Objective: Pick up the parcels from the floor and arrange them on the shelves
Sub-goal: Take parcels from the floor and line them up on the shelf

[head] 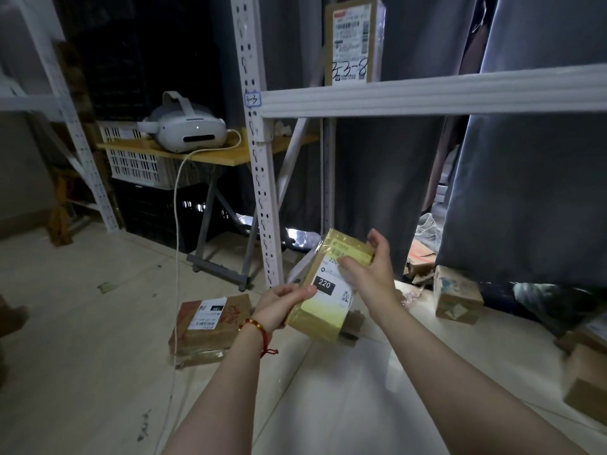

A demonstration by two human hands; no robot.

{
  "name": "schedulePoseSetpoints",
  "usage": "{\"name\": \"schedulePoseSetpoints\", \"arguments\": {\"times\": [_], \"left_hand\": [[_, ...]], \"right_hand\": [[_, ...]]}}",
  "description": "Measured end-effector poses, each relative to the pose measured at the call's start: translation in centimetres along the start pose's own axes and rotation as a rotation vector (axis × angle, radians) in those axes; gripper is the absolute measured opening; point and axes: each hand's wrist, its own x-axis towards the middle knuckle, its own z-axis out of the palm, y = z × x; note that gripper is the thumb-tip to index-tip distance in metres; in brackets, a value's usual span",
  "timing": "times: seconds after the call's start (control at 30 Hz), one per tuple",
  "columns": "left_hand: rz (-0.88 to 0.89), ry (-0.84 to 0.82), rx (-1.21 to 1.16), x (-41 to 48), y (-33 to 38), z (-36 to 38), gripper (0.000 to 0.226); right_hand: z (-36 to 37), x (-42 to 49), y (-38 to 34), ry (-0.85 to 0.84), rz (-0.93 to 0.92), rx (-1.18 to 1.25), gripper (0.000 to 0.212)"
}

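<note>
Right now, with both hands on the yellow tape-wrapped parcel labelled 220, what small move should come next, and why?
Probably lift the yellow tape-wrapped parcel toward the white metal shelf above. The left hand and right hand grip it clear of the floor, and the shelf seems to have room right of the upright brown cardboard box marked 3-3-8.

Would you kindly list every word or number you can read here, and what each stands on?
"220": white on black, on the white label of the yellow-taped cardboard parcel.
"3-3-8": handwritten on the tall brown carton on the white metal shelf; first digit uncertain.
"2-3", probably: handwritten tag on the white perforated post.
Too blurred: fine print on all labels, including the flat brown parcel on the floor.
</note>
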Motion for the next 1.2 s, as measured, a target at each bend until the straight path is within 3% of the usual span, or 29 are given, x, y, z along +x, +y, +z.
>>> {"name": "schedulePoseSetpoints", "arguments": {"times": [0.1, 0.3, 0.47, 0.57, 0.7, 0.8, 1.07, 1.2], "left_hand": [[0.1, -0.024, -0.105, -0.6, 3.5, 1.3, 0.033], [0.292, -0.046, -0.251, -1.4, 9.8, 4.3, 0.064], [0.389, -0.08, -0.261, -2.3, 14.8, 6.3, 0.049], [0.536, -0.093, -0.211, -2.9, 19.8, 7.3, 0.049], [0.683, -0.114, -0.203, -3.1, 26.4, 9.3, 0.028], [0.699, -0.128, -0.185, -2.6, 30.8, 10.9, 0.025], [0.737, -0.002, -0.063, 0.7, 37.8, 13.1, 0.031], [0.778, 0.198, 0.192, 3.6, 39.5, 13.6, 0.042]], "right_hand": [[-0.7, 0.2, -1.5, -0.004, 0.006, 0.065, 0.084], [-2.2, 0.2, -4.2, -0.141, -0.014, 0.15, 0.078], [-4.8, 1.5, -8.5, -0.148, -0.135, 0.173, 0.081], [-6.6, 2.7, -12.5, -0.128, -0.263, 0.103, 0.07], [-9.6, 5.5, -19.6, -0.073, -0.424, -0.076, 0.089], [-11.4, 8.1, -24.1, -0.052, -0.469, -0.127, 0.082], [-13.3, 14.7, -29.1, -0.05, -0.431, -0.158, 0.083], [-13.3, 17.8, -30.2, -0.015, -0.406, -0.197, 0.083]]}}
